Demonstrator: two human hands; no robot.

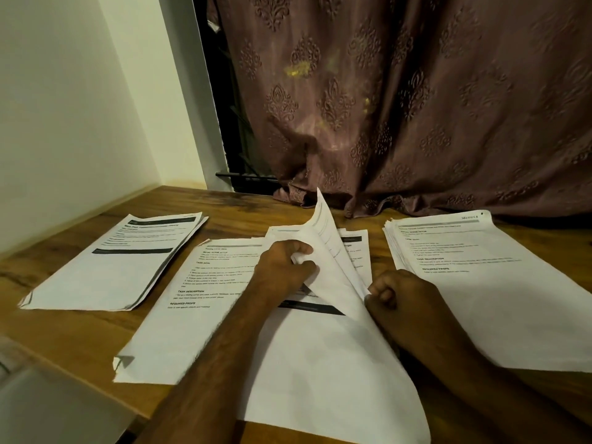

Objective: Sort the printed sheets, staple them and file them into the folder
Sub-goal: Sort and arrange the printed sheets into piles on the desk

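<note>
Several groups of printed sheets lie on a wooden table (96, 328). A small stack (109, 267) lies at the left and a thicker stack (474, 283) at the right. In the middle a single sheet (192, 302) lies partly under a middle stack (326, 373). Some of that stack's upper sheets (330, 251) are lifted and curled upward. My left hand (283, 267) pinches the lifted sheets at their left side. My right hand (400, 299) grips their right edge with curled fingers. No stapler or folder can be identified.
A patterned mauve curtain (416, 107) hangs behind the table, its hem on the back edge. A white wall (64, 107) closes off the left side. A pale blurred object (48, 402) sits at the table's near left corner.
</note>
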